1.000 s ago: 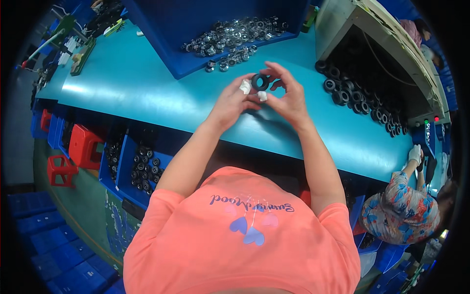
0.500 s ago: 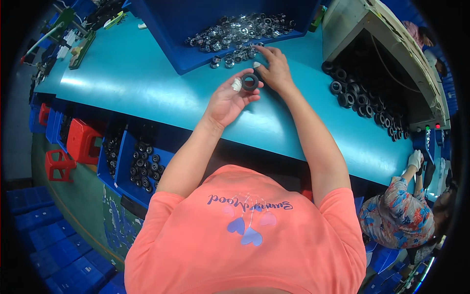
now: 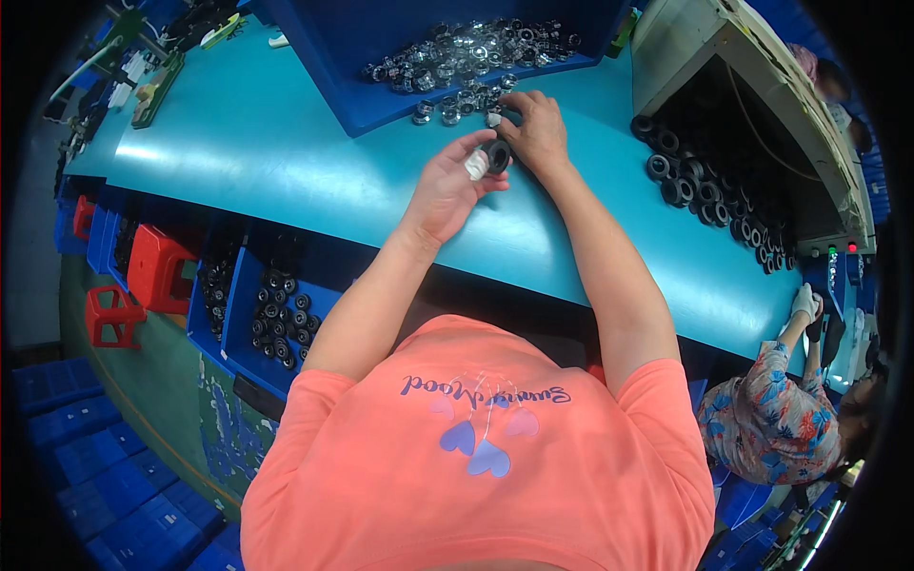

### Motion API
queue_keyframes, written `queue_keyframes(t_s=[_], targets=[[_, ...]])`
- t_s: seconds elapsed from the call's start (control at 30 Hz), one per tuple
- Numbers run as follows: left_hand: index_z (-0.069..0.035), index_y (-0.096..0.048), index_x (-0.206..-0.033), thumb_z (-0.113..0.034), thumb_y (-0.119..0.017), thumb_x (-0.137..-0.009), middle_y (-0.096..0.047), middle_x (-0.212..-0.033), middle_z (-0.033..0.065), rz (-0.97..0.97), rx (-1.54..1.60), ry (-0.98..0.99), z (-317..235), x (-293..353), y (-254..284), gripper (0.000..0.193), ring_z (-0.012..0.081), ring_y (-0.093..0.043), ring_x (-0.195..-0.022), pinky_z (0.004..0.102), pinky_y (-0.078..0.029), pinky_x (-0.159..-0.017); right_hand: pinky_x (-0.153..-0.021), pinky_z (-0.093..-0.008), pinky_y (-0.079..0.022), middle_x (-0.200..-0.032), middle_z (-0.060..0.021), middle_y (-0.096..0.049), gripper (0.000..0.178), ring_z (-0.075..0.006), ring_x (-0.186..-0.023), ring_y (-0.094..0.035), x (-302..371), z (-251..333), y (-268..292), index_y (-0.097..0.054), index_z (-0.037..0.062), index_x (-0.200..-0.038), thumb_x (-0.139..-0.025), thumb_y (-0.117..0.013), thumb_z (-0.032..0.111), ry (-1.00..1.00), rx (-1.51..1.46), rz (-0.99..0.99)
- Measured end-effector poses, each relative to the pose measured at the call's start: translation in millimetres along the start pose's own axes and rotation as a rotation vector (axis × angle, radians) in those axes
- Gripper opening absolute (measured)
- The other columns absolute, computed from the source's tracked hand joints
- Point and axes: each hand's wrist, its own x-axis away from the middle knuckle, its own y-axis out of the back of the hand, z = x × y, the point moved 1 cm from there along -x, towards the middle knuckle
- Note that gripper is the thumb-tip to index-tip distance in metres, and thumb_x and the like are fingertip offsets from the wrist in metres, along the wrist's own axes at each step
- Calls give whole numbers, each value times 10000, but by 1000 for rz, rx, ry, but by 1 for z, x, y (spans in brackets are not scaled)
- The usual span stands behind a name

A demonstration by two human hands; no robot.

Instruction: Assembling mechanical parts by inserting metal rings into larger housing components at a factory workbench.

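My left hand [image 3: 449, 193], white tape around one finger, grips a black rubber ring [image 3: 499, 157] like a small tyre, tilted with its hole facing right. Just beyond it, my right hand [image 3: 539, 135] is at the near edge of the blue bin, its taped thumb and bent index finger drawn in by the shiny parts. What those fingertips hold, if anything, cannot be made out. Small shiny, clear-looking wheel-shaped parts [image 3: 468, 59] lie heaped in the tilted blue bin [image 3: 347, 107], with several spilling to its near lip.
Black rings [image 3: 703, 192] are piled at the right, in and before a pale machine housing [image 3: 687, 38]. Below the turquoise table [image 3: 286, 162], a blue bin [image 3: 249, 357] holds black wheels. Red stools [image 3: 157, 269] stand left. A gloved co-worker [image 3: 776, 419] sits at right.
My left hand has risen slightly and turned the black ring more edge-on. My right hand's index finger has drawn back from the shiny parts and bent toward the thumb.
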Motion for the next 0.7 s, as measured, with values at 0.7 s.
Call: queue_keyframes(t_s=[0.7], targets=[[-33, -509, -1179, -37, -814, -748, -612, -1095, 76, -331, -1191, -616, 17, 11, -26, 528, 172, -609, -945, 313, -515, -850, -499, -168, -388, -901, -13, -622, 235, -62, -704, -561, 72, 3, 53, -653, -6, -1138, -964, -621, 149, -646, -1537, 623]])
